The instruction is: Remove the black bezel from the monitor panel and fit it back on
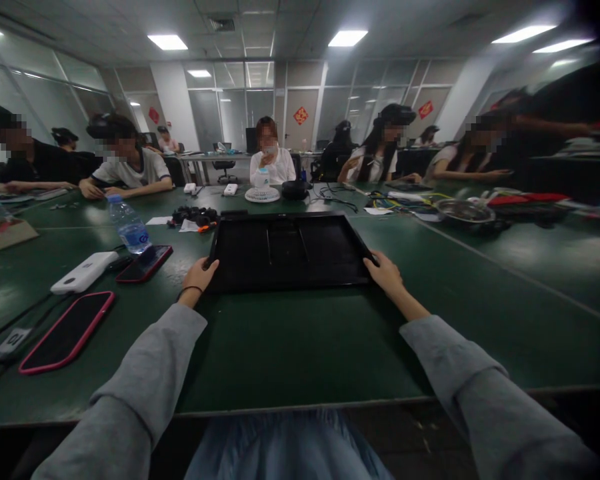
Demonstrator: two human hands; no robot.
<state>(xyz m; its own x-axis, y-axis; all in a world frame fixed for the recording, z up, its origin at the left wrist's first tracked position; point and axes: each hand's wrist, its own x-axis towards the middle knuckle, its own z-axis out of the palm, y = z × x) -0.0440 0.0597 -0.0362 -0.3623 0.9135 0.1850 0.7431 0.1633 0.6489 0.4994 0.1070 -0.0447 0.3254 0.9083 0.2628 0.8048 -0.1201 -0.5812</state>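
A wide black rectangular tray [240,247] with a raised rim and two thin lines across its inside is before me at the table's middle. My left hand [199,275] grips its left side near the front corner, thumb on the rim. On the opposite side, my right hand [386,274] holds the right edge, also with the thumb on top. The fingers under the edges are mostly hidden. Whether the tray rests on the table or is slightly lifted, I cannot tell.
Left on the green table [300,353] are a water bottle [129,225], a dark phone [145,264], a pink-edged phone [69,332] and a white power bank [85,272]. Behind the tray stands a white fan [262,190]. A metal bowl [465,212] sits right. Several people sit around.
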